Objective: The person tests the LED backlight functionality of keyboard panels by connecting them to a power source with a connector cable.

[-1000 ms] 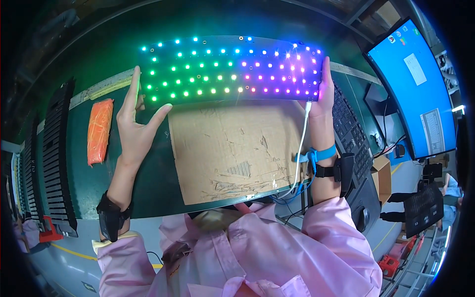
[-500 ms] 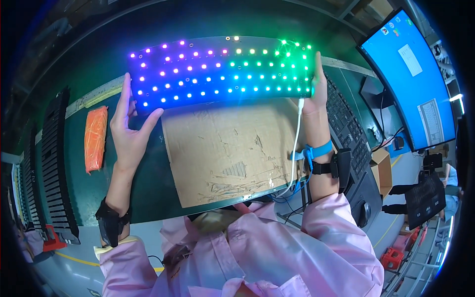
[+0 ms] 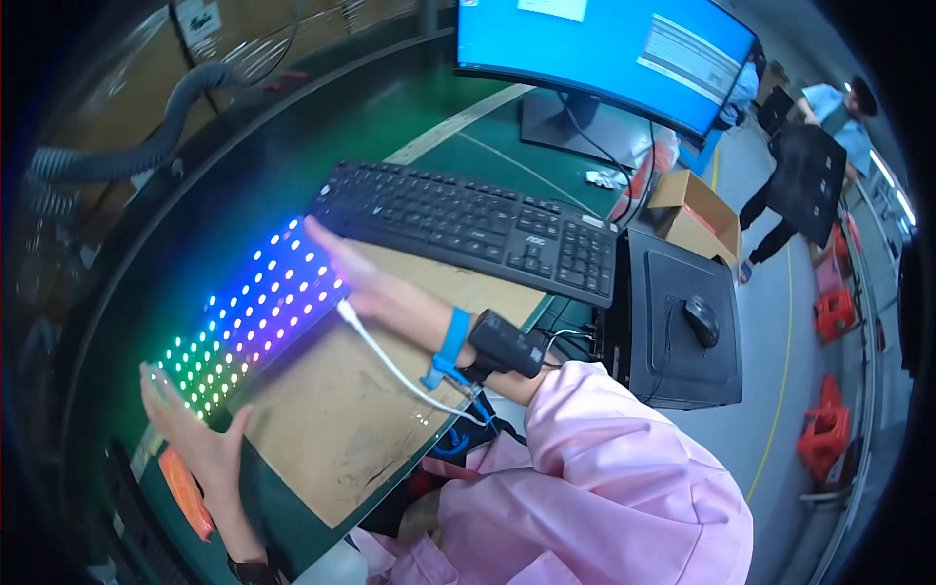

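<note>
Between my two hands is a keyboard circuit board (image 3: 255,310) covered with rows of glowing lights, green at its left end, then blue and purple toward the right. My left hand (image 3: 200,434) holds the left end, its fingers at the edge and its thumb spread toward the near side. At the opposite end my right hand (image 3: 356,273) grips the short edge; part of its fingers is hidden. A white cable (image 3: 385,361) runs from the board near my right hand down past the table edge. Beneath the board lies a worn cardboard sheet (image 3: 341,429) on the green table.
Beyond my right hand sit a black keyboard (image 3: 468,229) and a monitor (image 3: 604,49). A mouse (image 3: 700,322) rests on a black surface at right, near an open carton (image 3: 697,219). An orange wrapped bundle (image 3: 185,492) lies by my left forearm. Another person (image 3: 838,117) stands in the far right.
The view has swung right, bringing the monitor and keyboard nearer the middle. The board now appears slanted at left, and its light colours have shifted. Both hands remain on it.
</note>
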A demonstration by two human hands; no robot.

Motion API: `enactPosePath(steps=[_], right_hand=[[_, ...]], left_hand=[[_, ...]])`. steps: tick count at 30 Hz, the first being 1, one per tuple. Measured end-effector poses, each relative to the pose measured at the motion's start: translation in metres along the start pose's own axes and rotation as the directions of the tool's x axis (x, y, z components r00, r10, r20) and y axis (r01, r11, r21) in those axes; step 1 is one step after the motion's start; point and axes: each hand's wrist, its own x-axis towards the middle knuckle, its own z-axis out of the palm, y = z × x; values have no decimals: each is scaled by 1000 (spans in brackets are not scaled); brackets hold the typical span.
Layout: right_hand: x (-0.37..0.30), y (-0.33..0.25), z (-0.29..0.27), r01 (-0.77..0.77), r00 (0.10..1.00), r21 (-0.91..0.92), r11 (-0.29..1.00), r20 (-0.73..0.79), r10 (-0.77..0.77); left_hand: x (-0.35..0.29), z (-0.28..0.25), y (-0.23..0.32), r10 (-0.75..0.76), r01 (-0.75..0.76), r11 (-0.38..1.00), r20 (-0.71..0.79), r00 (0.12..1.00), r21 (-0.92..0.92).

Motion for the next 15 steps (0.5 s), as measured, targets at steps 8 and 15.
enactPosePath(steps=[8, 15], right_hand=[[-10, -1, 23, -32, 997, -144, 989, -73, 22], [-20, -14, 25, -264, 956, -423, 867, -232, 178]], left_hand=[[65, 21, 31, 263, -255, 963, 498, 826, -86], [99, 22, 7, 223, -260, 965, 433, 873, 28]])
